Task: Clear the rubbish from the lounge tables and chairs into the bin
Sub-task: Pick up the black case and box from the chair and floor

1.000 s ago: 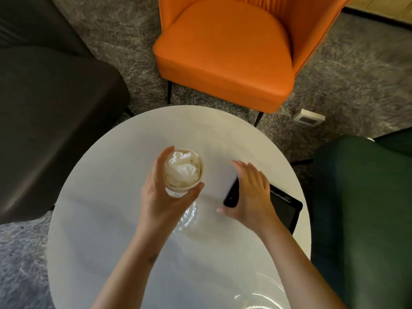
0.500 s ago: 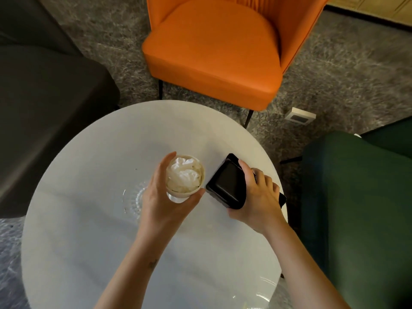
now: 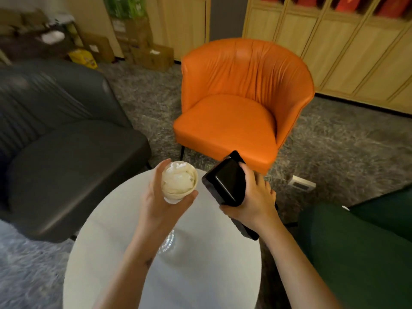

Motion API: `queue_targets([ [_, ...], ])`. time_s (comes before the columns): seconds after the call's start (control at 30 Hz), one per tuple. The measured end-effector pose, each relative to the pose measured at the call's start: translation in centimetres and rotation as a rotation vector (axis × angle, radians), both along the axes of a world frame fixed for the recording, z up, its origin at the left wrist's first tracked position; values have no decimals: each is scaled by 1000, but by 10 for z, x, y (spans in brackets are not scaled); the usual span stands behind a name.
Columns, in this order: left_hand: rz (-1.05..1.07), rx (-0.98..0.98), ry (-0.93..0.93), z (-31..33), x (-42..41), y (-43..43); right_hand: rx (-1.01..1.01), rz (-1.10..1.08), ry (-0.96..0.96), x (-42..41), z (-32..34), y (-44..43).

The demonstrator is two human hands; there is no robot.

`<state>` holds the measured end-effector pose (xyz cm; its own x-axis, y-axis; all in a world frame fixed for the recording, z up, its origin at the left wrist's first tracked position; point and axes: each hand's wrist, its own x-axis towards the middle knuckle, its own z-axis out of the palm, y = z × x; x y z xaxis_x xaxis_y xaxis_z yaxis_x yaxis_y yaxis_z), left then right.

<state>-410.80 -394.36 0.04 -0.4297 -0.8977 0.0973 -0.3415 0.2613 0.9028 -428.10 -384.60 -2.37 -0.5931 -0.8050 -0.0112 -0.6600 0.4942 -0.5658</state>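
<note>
Grey mottled carpet [image 3: 334, 141] covers the lounge floor in the head view, with pale wooden cabinets [image 3: 334, 52] along the back wall and a blurred stack of brown cardboard boxes [image 3: 151, 54] to their left. A yellow bag [image 3: 82, 58] lies on the floor near the boxes. Three seats ring a round white desk [image 3: 200, 275]. The orange leather tub chair [image 3: 227, 121] stands at the far side, the dark grey leather armchair [image 3: 66, 157] to the left, and the dark green upholstered chair [image 3: 361, 253] to the right. A small white floor box [image 3: 303, 182] sits on the carpet between the orange chair and the green one.

Both bare forearms reach in from the bottom edge. The left hand [image 3: 162, 204] is wrapped round a pale paper cup [image 3: 178, 181], fingers on its left wall and thumb on its right. The cup is stuffed with crumpled white tissue and is held upright above the far edge of the desk. Under the left forearm, a clear ribbed glass piece [image 3: 168, 241] rests on the desk top, partly hidden by the arm.

The right hand [image 3: 254, 199] is clamped on a flat glossy black item with rounded corners [image 3: 225, 181]. The fingers are curled over its right edge and the thumb is underneath at its near corner. The black item is tilted and held up off the desk, just beside the cup but not touching it. Its lower end sticks out below the wrist at the desk's right rim. What it is cannot be told.
</note>
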Motion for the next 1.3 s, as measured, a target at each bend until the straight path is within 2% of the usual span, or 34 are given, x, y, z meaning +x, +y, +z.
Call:
queue_targets([
  [0.17, 33, -153, -8, 67, 22, 3, -71, -6, -20, 13, 64, -8],
  [0.47, -78, -265, -16, 147, 39, 14, -210, -84, -5, 37, 144, 2],
  [0.57, -131, -279, 14, 150, 31, 22, -215, -148, 0, 36, 155, 24],
  [0.7, -248, -200, 61, 147, 4, 41, -183, -250, 26, 29, 159, 64],
  [1.07, -667, -113, 116, 132, -112, 133, -87, -667, 46, -30, 150, 223],
  [1.3, -758, -67, 90, 122, -189, 179, -76, -760, 49, -90, 143, 279],
])
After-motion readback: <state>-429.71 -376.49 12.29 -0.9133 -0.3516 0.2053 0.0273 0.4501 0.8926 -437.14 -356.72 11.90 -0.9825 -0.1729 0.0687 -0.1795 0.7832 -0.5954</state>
